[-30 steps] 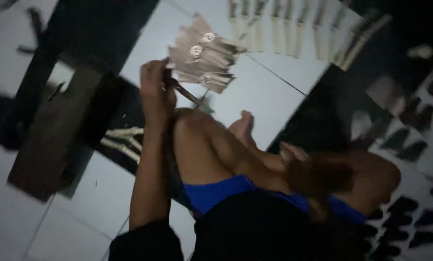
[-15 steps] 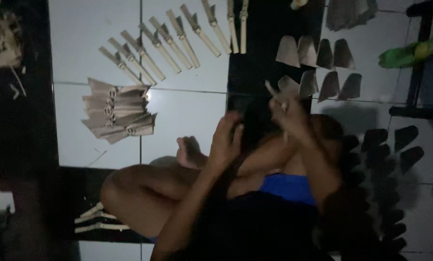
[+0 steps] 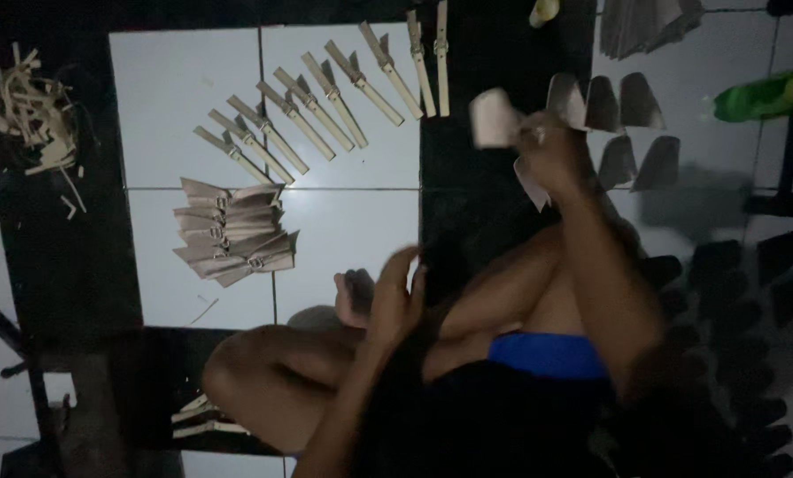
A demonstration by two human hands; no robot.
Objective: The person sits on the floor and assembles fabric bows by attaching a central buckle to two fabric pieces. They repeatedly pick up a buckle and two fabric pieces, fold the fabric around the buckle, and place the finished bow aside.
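Head view, left to right: folded fan stack (image 3: pixel 232 232) on the floor tile (image 3: pixel 343 230); my left hand (image 3: pixel 394 301) hangs open, empty; my right hand (image 3: pixel 551 155) grips a pale, blurred piece (image 3: pixel 494 118), probably card. Next: place it carefully.

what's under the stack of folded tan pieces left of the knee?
The stack of folded pieces lies on a white floor tile, straddling a grout line. Whether anything lies beneath it is hidden.
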